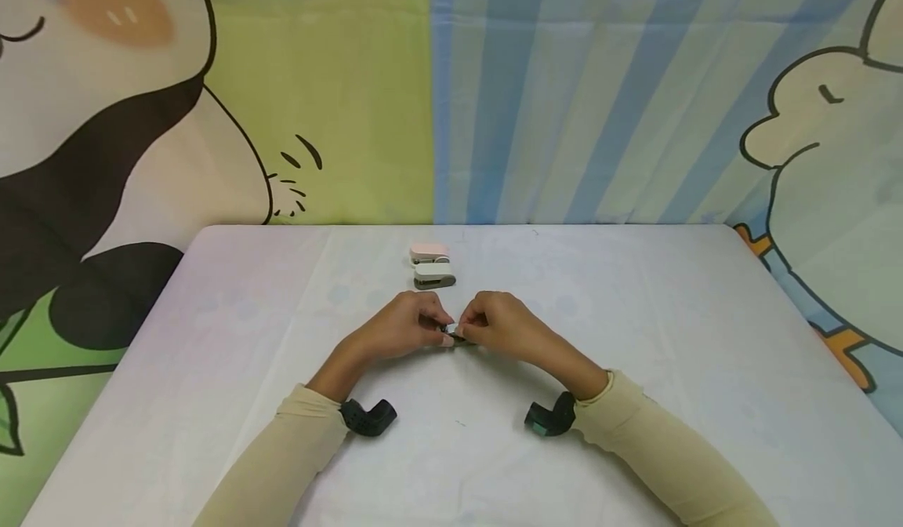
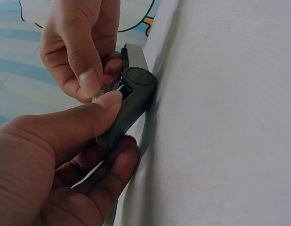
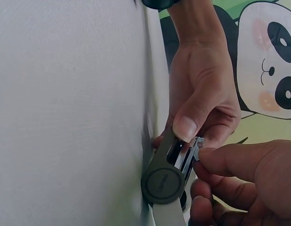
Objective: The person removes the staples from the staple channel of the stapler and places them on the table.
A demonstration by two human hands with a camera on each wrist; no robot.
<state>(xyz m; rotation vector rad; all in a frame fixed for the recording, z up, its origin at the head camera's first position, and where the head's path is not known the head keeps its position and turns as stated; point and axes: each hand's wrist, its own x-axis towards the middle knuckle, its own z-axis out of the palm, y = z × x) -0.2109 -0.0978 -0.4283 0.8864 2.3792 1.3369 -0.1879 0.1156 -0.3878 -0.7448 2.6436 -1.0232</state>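
A small stapler (image 3: pixel 163 183) with a dark grey base is swung wide open, its pale lid (image 2: pixel 136 55) folded back past the round hinge. My left hand (image 1: pixel 405 323) grips the base, the thumb along its upper side and the fingers beneath. Close against it, my right hand (image 1: pixel 504 327) pinches a short silver strip of staples (image 3: pixel 197 150) between thumb and forefinger. That strip is right at the end of the metal magazine (image 3: pixel 184 159), beside the left thumb. In the head view the hands hide most of the stapler.
Beyond the hands, a pink stapler (image 1: pixel 429 253) and a white and grey stapler (image 1: pixel 434 275) sit side by side on the white-covered table (image 1: pixel 635 307). A patterned cloth (image 1: pixel 578 96) hangs behind the far edge.
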